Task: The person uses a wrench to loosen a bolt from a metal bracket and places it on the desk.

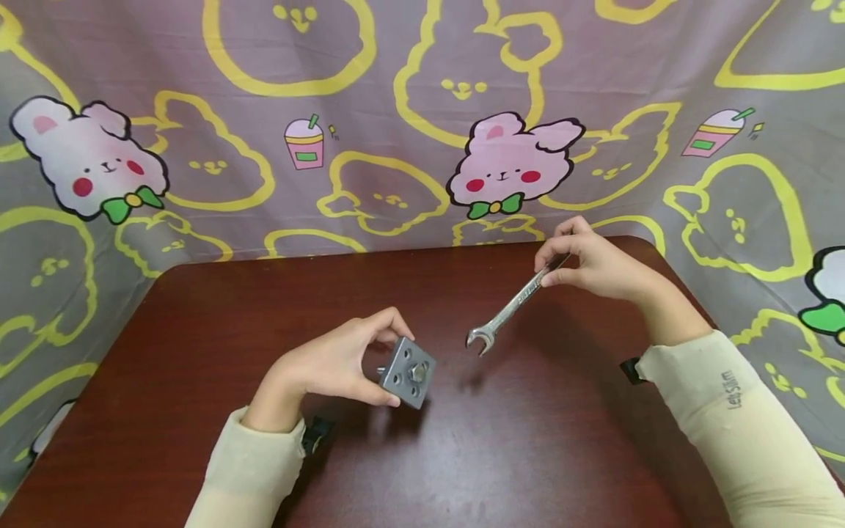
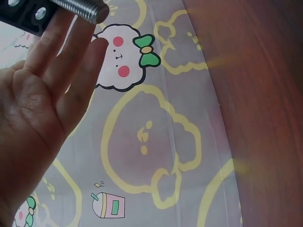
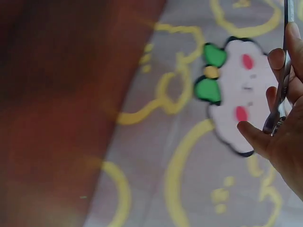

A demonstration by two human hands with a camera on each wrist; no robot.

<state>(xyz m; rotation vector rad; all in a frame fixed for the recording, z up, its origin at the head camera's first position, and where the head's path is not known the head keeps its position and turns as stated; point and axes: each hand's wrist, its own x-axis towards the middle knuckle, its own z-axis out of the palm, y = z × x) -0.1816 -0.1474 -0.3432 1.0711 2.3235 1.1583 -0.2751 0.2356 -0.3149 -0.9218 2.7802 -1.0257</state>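
My left hand (image 1: 337,359) pinches a square grey metal plate (image 1: 398,359) by its edges, thumb below and fingers above. Several holes pierce the plate, and a hex bolt head (image 1: 417,373) sits at its middle. In the left wrist view the bolt's threaded shank (image 2: 85,9) sticks out from the back of the plate. Up and to the right, my right hand (image 1: 594,260) holds a silver wrench (image 1: 508,309) near one end, between thumb and fingers. Its open-ended jaw points down and left toward the plate, a short distance apart from it. The right wrist view shows the wrench (image 3: 284,80) edge-on.
Both hands are above a dark red-brown wooden table (image 1: 264,308). A grey curtain (image 1: 396,117) printed with yellow outlines and rabbit faces stands behind the table's far edge and along its sides. Cream sleeves (image 1: 733,411) cover the forearms.
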